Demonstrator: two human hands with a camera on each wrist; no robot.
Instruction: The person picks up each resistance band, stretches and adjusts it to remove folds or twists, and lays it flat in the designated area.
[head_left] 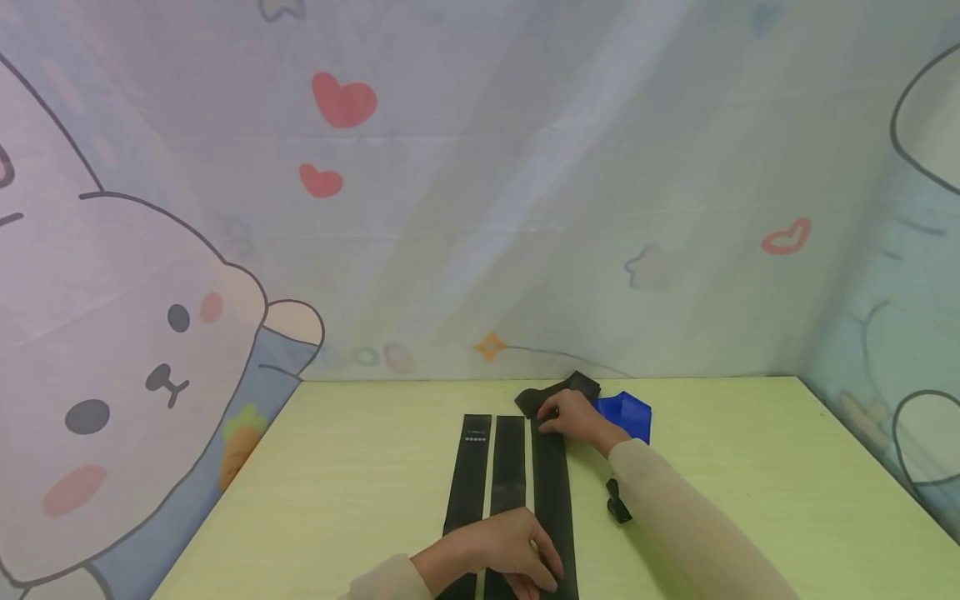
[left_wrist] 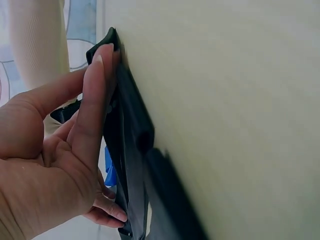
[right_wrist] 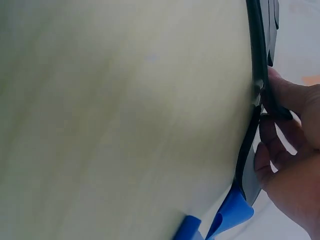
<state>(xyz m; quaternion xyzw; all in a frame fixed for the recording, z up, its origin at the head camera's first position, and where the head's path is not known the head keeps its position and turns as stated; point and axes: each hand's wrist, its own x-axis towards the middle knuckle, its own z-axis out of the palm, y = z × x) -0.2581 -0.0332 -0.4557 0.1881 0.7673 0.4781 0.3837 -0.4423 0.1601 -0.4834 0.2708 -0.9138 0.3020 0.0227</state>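
Observation:
Three flat black bands lie side by side lengthwise on the table: a left one (head_left: pixel 472 471) with pale print and dots near its far end, a middle one (head_left: pixel 510 458) and a right one (head_left: pixel 553 492). My left hand (head_left: pixel 510 546) reaches across the near part of the bands. Its thumb and finger pinch the near end of the right band (left_wrist: pixel 111 36) in the left wrist view. My right hand (head_left: pixel 573 419) holds that band's far end, which bends between thumb and fingers (right_wrist: pixel 270 145) in the right wrist view.
Behind the right hand lies a crumpled black band (head_left: pixel 573 387), beside a folded blue band (head_left: pixel 630 417). A small black piece (head_left: pixel 617 504) sits by the right forearm. The pale table (head_left: pixel 337 483) meets a printed cloth backdrop (head_left: pixel 480 208) at its far edge.

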